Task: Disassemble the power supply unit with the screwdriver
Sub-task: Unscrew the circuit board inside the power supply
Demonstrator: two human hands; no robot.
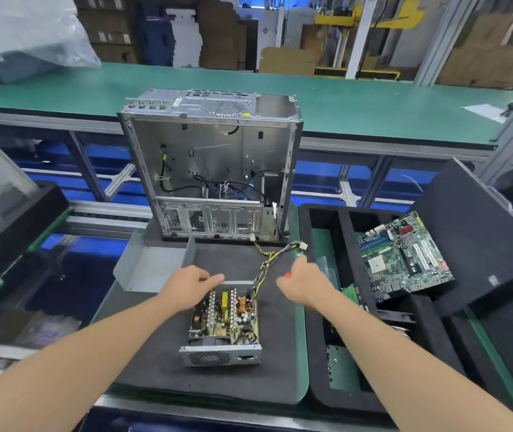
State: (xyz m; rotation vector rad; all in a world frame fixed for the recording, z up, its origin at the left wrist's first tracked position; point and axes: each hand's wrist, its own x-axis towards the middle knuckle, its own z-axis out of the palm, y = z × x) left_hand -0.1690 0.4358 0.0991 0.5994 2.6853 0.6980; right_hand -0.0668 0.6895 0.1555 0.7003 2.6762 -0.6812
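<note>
Grey metal open-topped power supply unit [224,325], long axis near-far: left hand [194,286] fingers flat on its far rim; right hand [306,286] fingers grip orange-tipped screwdriver [287,275], just right, apart.

Beyond my left hand [191,286] an empty computer case [211,157] stands upright on the tabletop [280,353]; right of my right hand [306,286], a motherboard [404,254] lies tilted in a black foam tray [316,369]

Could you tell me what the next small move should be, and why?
Probably bring the orange-tipped tool in the right hand, likely the screwdriver, down to the exposed circuit board: its cover lies off to the left, and the left hand rests on the power supply unit, steadying it.
</note>
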